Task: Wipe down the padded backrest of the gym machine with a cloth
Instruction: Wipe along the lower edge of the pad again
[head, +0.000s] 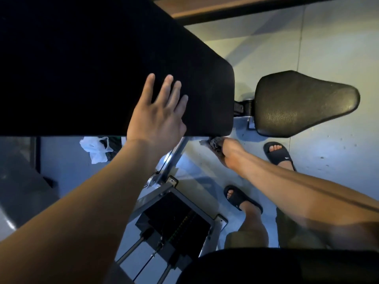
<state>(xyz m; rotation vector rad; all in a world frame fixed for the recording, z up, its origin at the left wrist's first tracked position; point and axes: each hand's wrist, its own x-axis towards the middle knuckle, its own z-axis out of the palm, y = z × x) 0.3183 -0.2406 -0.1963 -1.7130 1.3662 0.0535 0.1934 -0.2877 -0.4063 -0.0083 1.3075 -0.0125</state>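
The long black padded backrest (86, 64) fills the upper left of the head view, seen from above. My left hand (158, 113) lies flat on the pad near its lower right corner, fingers straight and spread. My right hand (227, 152) reaches under the pad's lower right edge and grips a dark grey cloth (215, 143), bunched against the underside of the pad. Most of the cloth is hidden by the hand and the pad.
The black seat pad (303, 103) sits right of the backrest, joined by a metal bracket. Below are the steel frame and weight stack (174, 220). A white plastic bag (95, 148) lies on the floor at left. My feet in black slides (279, 152) stand on the grey floor.
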